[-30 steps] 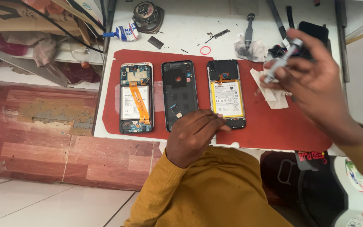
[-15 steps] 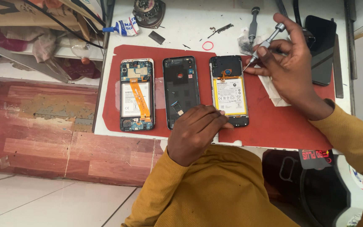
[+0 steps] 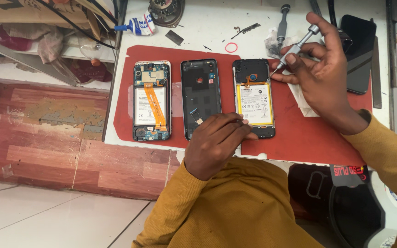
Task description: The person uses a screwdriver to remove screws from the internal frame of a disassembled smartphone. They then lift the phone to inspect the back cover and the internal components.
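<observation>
Since the earlier frame, the right hand (image 3: 320, 73) has been brought down and leftward, so that the screwdriver (image 3: 295, 47) tip is now set at the upper right edge of the open phone (image 3: 254, 98). That phone, with a yellow-bordered white battery, lies rightmost of three on the red mat (image 3: 299, 138), near the table's front edge. The driver is pinched between thumb and fingers, a forefinger capping its top. The left hand (image 3: 217, 142) is curled loosely, its fingertips pressed on the phone's lower left corner to steady it. The step in hand is judged to be screw work at the phone's top; the tip would next need to be seated squarely and turned without slipping. Beside it lie a black back cover (image 3: 201, 96) and a second phone (image 3: 151, 101) with an orange ribbon cable. A white-and-blue glue tube (image 3: 138, 25) lies at the table's far left, a small red ring (image 3: 231, 47) above the mat, and a dark phone (image 3: 359, 50) at the right.
</observation>
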